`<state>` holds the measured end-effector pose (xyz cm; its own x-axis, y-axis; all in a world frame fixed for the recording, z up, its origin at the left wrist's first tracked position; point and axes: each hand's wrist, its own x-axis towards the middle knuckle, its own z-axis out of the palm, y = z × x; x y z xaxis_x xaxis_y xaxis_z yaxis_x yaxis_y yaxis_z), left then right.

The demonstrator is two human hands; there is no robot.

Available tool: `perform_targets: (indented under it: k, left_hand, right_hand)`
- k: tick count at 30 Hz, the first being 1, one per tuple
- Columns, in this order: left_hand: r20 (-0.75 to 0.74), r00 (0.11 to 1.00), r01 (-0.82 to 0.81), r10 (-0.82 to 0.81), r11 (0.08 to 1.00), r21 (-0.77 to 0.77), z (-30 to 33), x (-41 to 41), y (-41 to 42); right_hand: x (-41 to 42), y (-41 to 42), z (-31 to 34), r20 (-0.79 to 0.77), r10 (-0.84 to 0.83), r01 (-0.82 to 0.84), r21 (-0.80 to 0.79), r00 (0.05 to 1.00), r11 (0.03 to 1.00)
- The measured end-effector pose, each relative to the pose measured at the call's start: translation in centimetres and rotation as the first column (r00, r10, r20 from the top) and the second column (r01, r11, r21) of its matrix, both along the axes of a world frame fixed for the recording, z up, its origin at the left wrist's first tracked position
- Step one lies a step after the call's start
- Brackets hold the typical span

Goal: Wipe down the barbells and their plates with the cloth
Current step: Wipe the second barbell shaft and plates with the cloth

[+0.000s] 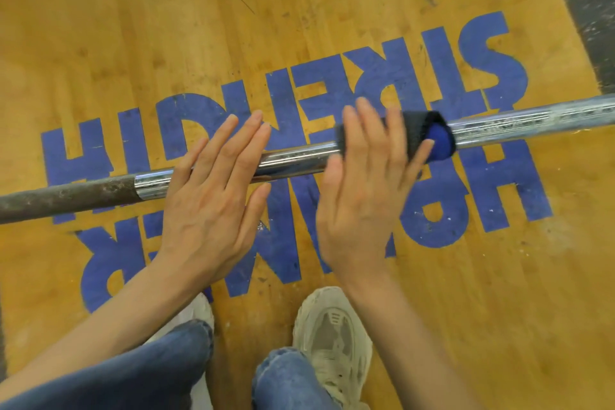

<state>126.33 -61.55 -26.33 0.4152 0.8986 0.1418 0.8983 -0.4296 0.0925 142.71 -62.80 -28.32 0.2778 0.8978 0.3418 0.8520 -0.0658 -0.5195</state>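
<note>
While the left hand rests flat-fingered on the chrome steel barbell, the right hand presses a dark grey-and-blue cloth with straight fingers; unclamped, it could slip off.

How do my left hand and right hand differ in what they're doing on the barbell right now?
The left hand lies flat and bare on the barbell, fingers straight, while the right hand presses the cloth against the bar. The left hand sits near the dull, dark stretch of the bar; the right hand sits further along the shiny chrome part. Both have extended fingers and lie over the same bar.
</note>
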Motion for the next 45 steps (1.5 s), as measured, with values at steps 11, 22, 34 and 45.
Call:
perform_targets:
  k: [11, 22, 34, 45]
  left_hand:
    - [0.018, 1.000, -0.006, 0.008, 0.994, -0.107, 0.6, -0.2, 1.6]
    - [0.067, 0.995, -0.072, 0.073, 0.997, -0.014, 0.1, 0.5, 3.0]
    - [0.049, 0.997, -0.054, 0.055, 0.998, -0.024, 0.4, 0.2, 5.5]
    - [0.091, 0.992, -0.071, 0.084, 0.988, -0.140, 1.1, 0.0, 8.9]
  right_hand:
    - [0.1, -0.1, 0.0, 0.021, 0.170, -0.170, -0.001, 0.985, 0.985]
    - [-1.6, 1.2, -1.1, -0.139, 0.048, -0.042, 0.046, 0.989, 0.998]
    - [-4.4, 2.7, -3.0, -0.176, 0.108, -0.086, 0.125, 0.978, 0.988]
    - [-5.0, 5.7, -3.6, -0.339, 0.100, -0.047, 0.161, 0.935, 0.986]
